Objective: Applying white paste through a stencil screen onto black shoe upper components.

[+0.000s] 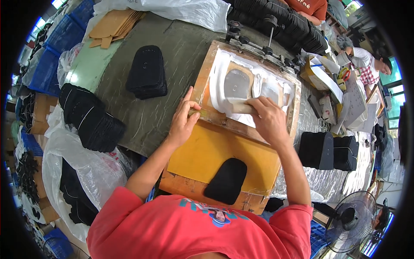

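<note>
A wooden screen-printing frame [199, 81] lies in front of me, its mesh smeared with thick white ink [220, 82] around tongue-shaped windows. My right hand [270, 120] is closed on a pale squeegee [241, 107], which rests on the inked mesh near the frame's near side. At the frame's near left corner, my left hand [184, 121] grips the wooden edge with its fingers curled over it. Nearer to me is a yellow board [194, 157] with one black tongue-shaped fabric piece [227, 181] on it, apart from both hands.
A stack of black pieces [146, 71] stands left of the frame; more stacks [92, 118] [317, 150] lie at both sides. Metal hinge clamps [258, 43] hold the frame's far side. A fan [351, 220] stands at the lower right. Two other people are beyond the table.
</note>
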A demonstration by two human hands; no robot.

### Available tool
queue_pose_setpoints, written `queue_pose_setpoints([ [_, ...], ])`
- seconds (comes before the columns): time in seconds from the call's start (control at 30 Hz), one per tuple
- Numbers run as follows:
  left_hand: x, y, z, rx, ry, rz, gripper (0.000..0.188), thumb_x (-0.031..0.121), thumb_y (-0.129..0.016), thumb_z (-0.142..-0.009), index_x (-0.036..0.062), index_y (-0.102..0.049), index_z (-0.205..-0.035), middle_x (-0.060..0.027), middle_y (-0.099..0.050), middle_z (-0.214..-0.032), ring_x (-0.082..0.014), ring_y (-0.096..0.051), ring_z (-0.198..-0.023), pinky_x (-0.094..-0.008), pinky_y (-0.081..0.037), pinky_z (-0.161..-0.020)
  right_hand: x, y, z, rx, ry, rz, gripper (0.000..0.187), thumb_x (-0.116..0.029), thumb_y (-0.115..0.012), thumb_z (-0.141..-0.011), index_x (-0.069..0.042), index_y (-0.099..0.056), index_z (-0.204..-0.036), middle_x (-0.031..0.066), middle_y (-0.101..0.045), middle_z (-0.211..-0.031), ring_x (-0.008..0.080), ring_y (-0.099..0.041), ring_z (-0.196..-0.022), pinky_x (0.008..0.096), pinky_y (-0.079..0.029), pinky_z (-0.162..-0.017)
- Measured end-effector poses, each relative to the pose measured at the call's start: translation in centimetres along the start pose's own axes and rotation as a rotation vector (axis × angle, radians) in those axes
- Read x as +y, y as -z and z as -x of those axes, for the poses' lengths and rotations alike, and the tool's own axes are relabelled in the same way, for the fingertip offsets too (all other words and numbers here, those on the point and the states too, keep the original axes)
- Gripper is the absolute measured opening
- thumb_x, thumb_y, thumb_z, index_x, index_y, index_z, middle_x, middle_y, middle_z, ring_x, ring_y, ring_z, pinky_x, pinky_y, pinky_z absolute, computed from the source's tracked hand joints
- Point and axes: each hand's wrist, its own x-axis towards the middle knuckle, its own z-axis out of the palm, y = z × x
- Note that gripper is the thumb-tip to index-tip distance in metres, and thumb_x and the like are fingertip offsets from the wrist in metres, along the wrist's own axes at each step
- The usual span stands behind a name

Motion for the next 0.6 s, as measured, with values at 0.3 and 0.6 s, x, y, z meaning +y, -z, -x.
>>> queue_pose_setpoints([
  [0.3, 0.5, -1.6, -0.8, -0.033, 0.063, 0.122, 0.008, 0.005, -0.053, -0.091, 0.0053, -0.055, -0.099, -0.0267, -0.029, -0.157, -0.0275, -0.042, -0.139, -0.0347, -0.033, -0.107, 10.7, 2.7, -7.5, 0.049, -0.356, 0.208, 0.017, -0.010, -0.056, -0.079, -0.002, -0.061, -0.093, 0.0201, -0.064, -0.092, 0.0393, -0.062, -0.089, 0.0485, -0.049, -0.078],
  [0.6, 9.6, 1.8, -8.3, 0.084, -0.202, 0.291, 0.034, 0.025, -0.042, -0.102, 0.0029, -0.054, -0.125, -0.0185, -0.047, -0.146, -0.0231, -0.043, -0.134, -0.0366, -0.027, -0.112, -4.9, 19.5, 1.4, 0.126, -0.048, -0.227, 0.022, 0.002, -0.060, -0.077, -0.004, -0.069, -0.097, 0.0117, -0.069, -0.094, 0.0259, -0.068, -0.082, 0.0333, -0.051, -0.078],
])
